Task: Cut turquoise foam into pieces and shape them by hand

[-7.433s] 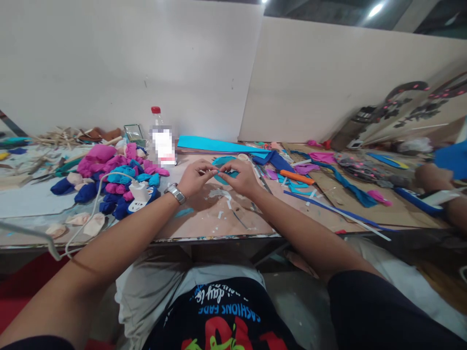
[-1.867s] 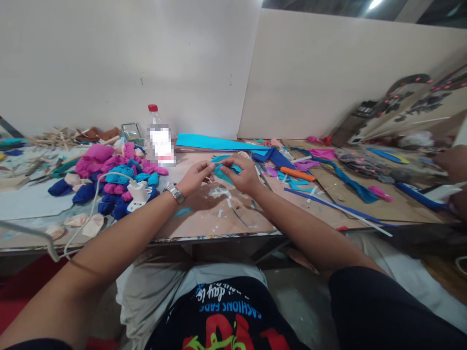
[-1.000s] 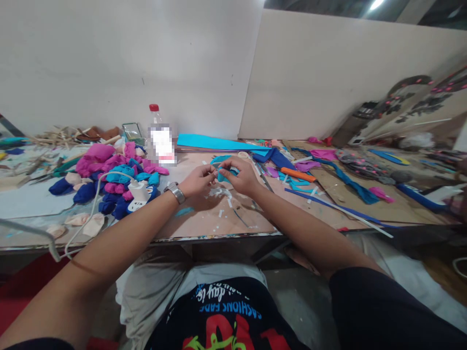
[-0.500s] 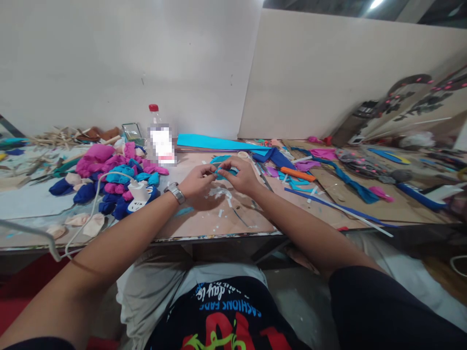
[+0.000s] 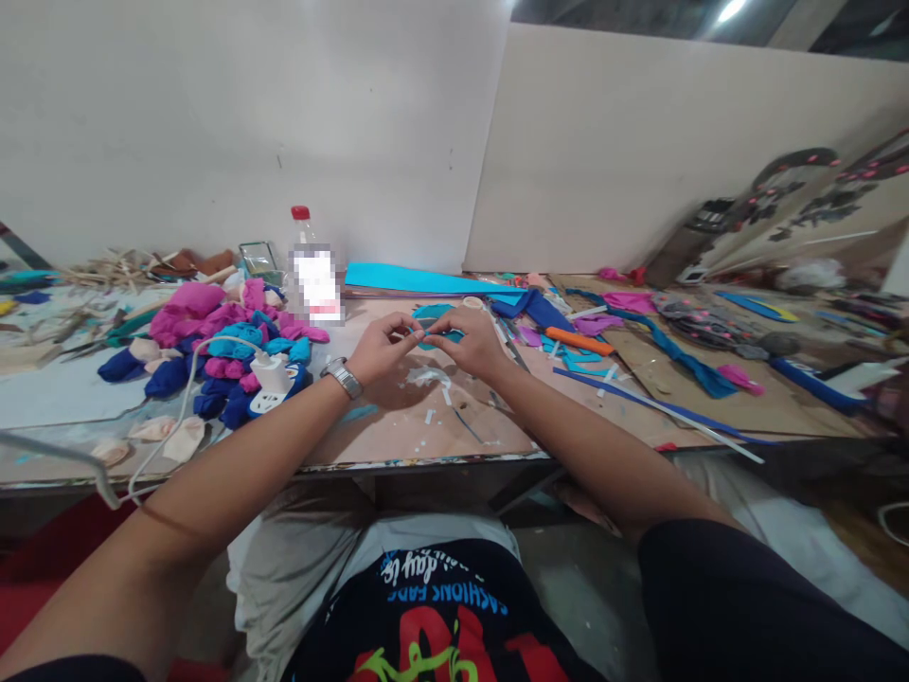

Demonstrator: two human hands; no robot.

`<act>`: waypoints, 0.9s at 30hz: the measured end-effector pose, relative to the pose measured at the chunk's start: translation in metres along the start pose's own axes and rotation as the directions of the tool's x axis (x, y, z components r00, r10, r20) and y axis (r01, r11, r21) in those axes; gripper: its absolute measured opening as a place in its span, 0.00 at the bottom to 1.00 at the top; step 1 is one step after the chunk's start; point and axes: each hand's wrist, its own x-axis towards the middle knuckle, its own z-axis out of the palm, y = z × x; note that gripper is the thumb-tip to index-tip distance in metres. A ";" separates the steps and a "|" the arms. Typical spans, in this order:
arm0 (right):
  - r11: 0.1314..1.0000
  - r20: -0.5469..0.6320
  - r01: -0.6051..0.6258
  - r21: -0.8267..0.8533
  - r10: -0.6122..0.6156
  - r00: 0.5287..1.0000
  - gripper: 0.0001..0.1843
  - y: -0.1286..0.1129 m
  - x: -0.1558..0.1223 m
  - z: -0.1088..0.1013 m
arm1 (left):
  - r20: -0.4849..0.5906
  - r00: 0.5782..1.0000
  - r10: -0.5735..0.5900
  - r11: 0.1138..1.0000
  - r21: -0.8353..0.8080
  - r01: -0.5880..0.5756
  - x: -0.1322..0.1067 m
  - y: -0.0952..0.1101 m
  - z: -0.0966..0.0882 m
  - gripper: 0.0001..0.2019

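Observation:
Above the middle of the table, my left hand (image 5: 389, 347) and my right hand (image 5: 465, 339) meet at the fingertips. The thumb and fingers of each hand are pinched together. Whatever lies in the pinch is too small or too covered to name. Teal material (image 5: 432, 311), like a piece of cloth or paper, shows just behind and between the fingers; whether it is held or lies on the table I cannot tell. A metal-banded watch (image 5: 342, 377) circles my left wrist. White scraps or glue marks (image 5: 430, 379) spot the tabletop below the hands.
Left of my hands is a heap of pink and blue cloth bundles (image 5: 195, 308) beside a power strip (image 5: 268, 398) with a white cable. A red-capped bottle (image 5: 300, 227) stands behind it. Flat blue sheets (image 5: 412, 278) lie along the wall. An orange-handled cutter (image 5: 579, 341) and strips lie right.
My fingers have shifted slightly; the fingertips of both hands now touch in a pinch. The teal material between them shows less at the fingertips. The rest of the table looks the same.

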 end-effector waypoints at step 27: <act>0.999 -0.007 -0.010 0.052 0.011 1.000 0.20 -0.010 0.001 0.000 | 0.148 0.989 -0.006 0.998 -0.066 0.016 -0.004 0.008 -0.001 0.15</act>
